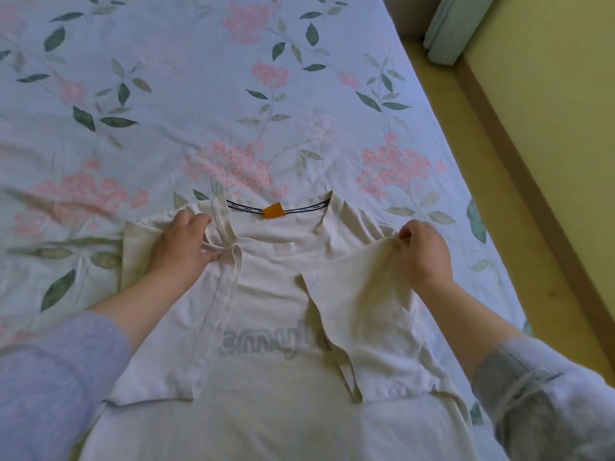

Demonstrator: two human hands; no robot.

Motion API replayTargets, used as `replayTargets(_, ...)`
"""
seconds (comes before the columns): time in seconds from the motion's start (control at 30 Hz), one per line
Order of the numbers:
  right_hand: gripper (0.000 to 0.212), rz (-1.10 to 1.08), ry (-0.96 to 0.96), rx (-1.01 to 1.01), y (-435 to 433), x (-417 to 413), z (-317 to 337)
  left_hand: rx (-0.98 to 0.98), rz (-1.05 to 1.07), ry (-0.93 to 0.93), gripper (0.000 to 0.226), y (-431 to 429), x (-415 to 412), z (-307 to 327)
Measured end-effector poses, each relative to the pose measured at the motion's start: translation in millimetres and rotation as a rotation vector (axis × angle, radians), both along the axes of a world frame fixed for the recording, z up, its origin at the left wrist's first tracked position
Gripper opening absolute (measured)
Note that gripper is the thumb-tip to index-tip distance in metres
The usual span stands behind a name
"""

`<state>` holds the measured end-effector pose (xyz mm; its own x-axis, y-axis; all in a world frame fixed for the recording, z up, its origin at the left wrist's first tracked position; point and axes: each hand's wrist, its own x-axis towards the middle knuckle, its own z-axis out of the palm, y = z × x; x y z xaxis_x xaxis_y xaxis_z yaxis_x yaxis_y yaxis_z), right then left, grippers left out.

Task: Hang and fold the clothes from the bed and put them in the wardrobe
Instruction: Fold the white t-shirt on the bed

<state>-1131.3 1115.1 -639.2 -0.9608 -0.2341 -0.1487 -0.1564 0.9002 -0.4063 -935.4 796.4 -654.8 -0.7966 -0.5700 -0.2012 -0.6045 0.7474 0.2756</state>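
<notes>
Shirt: a cream shirt point(266, 294) lies flat on the bed point(166, 94), collar pointing away from the person, lower part nearest the camera.
Tag: an orange tag point(273, 209) sits at the middle of the neckband.
Print: grey lettering point(263, 344) shows faintly across the chest, partly covered by folded cloth.
Folds: both sides are turned inward over the chest. The 2 flaps do not meet, and a strip of chest shows between them.
Left hand: the left hand point(181, 242) rests on the shirt's left shoulder, fingers curled and thumb closed against a bunched fold of cloth.
Right hand: the right hand point(422, 254) pinches the top of the right flap between thumb and fingertips, and the cloth hangs slack below.
Sleeves: a lilac cuff point(50, 377) covers the left forearm, a grey-blue rolled cuff point(539, 394) the right.
Bed: pale blue sheet with pink flowers and green leaves.
Floor: a yellowish floor point(549, 111) runs along the bed's right edge.
</notes>
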Motion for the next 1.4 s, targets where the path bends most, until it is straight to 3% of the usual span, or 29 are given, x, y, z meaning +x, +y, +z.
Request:
replayTargets(0.1, 0.011, -0.163, 0.022, -0.055, 6, -6, -13, -0.116, 0.063, -0.099, 0.090, -7, -3, -14)
replayTargets(0.23, 0.066, -0.141, -0.257, -0.127, 1, -11, -22, -0.110, 0.165, -0.285, 0.123, -19, -2, -25)
replayTargets(0.3, 0.058, -0.111, -0.275, -0.106, -2, -18, -24, -0.161, 0.121, -0.323, 0.114, -26, -10, -25)
replayTargets(0.43, 0.006, 0.028, -0.240, 0.080, -7, -20, -24, 0.024, -0.009, -0.310, 0.052, -28, -17, -24)
replayTargets(0.5, 0.010, 0.095, -0.134, 0.140, -8, -23, -20, 0.103, -0.055, -0.286, 0.027, -26, -19, -19)
replayTargets(0.63, 0.005, 0.036, 0.141, 0.086, -28, -54, 11, -0.021, -0.007, 0.014, 0.022, -43, -40, 14)
replayTargets(0.73, 0.004, -0.092, 0.210, 0.006, -50, -82, 35, -0.147, 0.034, 0.167, 0.017, -56, -69, 44)
replayTargets(0.93, 0.003, -0.071, -0.054, 0.079, -69, -95, 40, -0.160, -0.007, -0.071, 0.028, -57, -89, 50)
replayTargets(1.0, 0.007, -0.053, -0.083, 0.044, -68, -94, 40, -0.140, -0.010, -0.066, 0.023, -58, -87, 47)
replayTargets(1.13, 0.010, -0.052, 0.039, 0.026, -62, -93, 44, -0.139, 0.029, 0.049, 0.022, -66, -79, 48)
replayTargets(1.23, 0.009, -0.071, -0.006, 0.001, -51, -92, 46, -0.077, 0.049, 0.065, 0.016, -64, -75, 49)
replayTargets(1.33, 0.010, -0.077, -0.055, -0.102, -43, -89, 50, 0.033, 0.009, 0.015, 0.027, -59, -77, 61)
replayTargets(1.4, 0.011, -0.100, -0.162, -0.285, -41, -84, 54, 0.059, 0.010, -0.006, 0.026, -58, -77, 71)
